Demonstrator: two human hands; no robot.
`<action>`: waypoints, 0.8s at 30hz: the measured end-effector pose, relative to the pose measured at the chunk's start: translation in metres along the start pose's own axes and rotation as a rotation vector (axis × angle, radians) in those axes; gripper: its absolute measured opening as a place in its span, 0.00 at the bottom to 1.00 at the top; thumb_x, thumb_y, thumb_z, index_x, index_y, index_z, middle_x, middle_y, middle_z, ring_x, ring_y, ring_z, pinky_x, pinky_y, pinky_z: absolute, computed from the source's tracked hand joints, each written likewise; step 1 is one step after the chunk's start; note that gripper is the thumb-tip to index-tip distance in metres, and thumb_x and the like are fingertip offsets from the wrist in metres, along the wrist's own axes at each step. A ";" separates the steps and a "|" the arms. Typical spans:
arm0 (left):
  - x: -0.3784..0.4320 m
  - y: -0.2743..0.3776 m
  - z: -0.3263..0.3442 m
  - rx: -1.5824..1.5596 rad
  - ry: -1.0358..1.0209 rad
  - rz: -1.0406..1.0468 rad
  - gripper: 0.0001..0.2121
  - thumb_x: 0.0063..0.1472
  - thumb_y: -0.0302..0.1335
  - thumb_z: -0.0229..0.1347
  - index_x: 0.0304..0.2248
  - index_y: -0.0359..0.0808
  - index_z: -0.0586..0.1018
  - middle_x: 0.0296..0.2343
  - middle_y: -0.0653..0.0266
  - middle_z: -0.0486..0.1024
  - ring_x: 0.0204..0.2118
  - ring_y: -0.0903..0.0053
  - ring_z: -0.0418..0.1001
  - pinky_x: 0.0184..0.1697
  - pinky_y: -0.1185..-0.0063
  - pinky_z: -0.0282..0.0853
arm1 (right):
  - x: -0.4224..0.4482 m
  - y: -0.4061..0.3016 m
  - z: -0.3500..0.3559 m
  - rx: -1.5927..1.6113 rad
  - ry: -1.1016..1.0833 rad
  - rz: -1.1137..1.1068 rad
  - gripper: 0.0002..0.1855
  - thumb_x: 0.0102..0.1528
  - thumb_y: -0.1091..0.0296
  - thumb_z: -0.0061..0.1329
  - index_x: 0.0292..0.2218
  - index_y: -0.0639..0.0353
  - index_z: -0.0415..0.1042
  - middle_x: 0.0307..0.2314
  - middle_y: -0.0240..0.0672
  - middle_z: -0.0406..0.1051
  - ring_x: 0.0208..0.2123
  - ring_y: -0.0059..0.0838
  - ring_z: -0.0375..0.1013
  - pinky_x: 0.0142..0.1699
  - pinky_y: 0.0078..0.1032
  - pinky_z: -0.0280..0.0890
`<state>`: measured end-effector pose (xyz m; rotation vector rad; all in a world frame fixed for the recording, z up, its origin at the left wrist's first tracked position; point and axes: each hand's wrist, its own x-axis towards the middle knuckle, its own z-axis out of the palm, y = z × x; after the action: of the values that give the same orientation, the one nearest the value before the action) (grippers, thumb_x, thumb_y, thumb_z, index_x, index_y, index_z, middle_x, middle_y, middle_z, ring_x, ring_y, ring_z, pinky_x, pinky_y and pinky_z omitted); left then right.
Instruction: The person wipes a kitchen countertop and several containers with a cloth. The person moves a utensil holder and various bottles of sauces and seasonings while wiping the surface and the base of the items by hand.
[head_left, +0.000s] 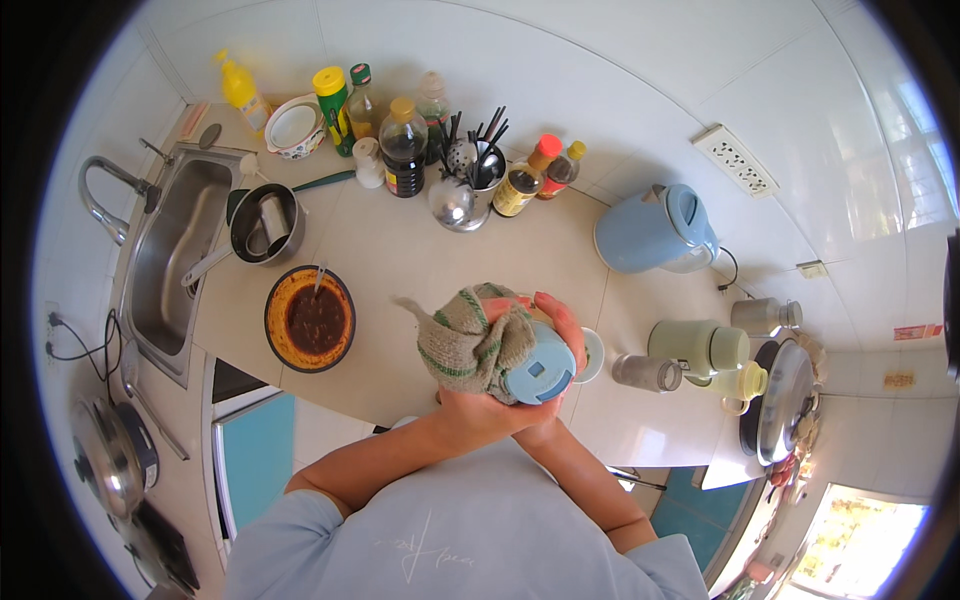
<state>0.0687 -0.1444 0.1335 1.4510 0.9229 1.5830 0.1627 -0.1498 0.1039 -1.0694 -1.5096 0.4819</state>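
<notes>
Both my hands are close together in front of my shirt, around a round container (541, 367) with a light-blue end facing up. A grey-beige knitted cloth with green stripes (469, 345) is bunched against its left side. My left hand (484, 414) grips the cloth and container from below and the left. On the right side, my right hand (568, 330) curls its fingers round the container. Cloth and fingers hide much of the container's body. Just behind the right fingers, a small white bowl (595, 356) is partly covered.
Left on the counter are a bowl of dark red sauce with a spoon (315, 319), a saucepan (266, 225) and a steel sink (176, 255). Several sauce bottles (403, 146) and a utensil holder (480, 202) stand behind. A blue electric kettle (652, 229) and green flask (686, 346) stand right.
</notes>
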 end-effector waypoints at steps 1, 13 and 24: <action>0.000 0.000 0.000 0.018 -0.004 0.015 0.47 0.35 0.25 0.66 0.52 0.34 0.46 0.42 0.56 0.61 0.47 0.71 0.61 0.50 0.72 0.58 | -0.002 -0.001 0.004 0.158 0.042 -0.009 0.30 0.45 0.65 0.49 0.48 0.58 0.55 0.46 0.44 0.58 0.45 0.45 0.59 0.48 0.38 0.57; 0.000 0.002 -0.005 0.084 -0.052 0.059 0.44 0.35 0.26 0.66 0.49 0.34 0.51 0.41 0.56 0.62 0.46 0.70 0.61 0.49 0.72 0.58 | -0.019 0.006 0.010 0.355 0.008 0.103 0.37 0.45 0.57 0.50 0.52 0.56 0.47 0.49 0.45 0.52 0.53 0.45 0.51 0.56 0.44 0.48; 0.002 0.002 -0.005 0.108 -0.069 0.077 0.40 0.35 0.26 0.66 0.47 0.33 0.55 0.40 0.57 0.63 0.45 0.70 0.62 0.48 0.73 0.59 | -0.010 -0.003 0.013 0.462 0.013 0.043 0.35 0.47 0.54 0.47 0.52 0.54 0.47 0.50 0.52 0.50 0.53 0.46 0.51 0.55 0.46 0.50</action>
<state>0.0634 -0.1437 0.1352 1.6241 0.9346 1.5481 0.1488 -0.1562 0.0974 -0.7398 -1.2808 0.8069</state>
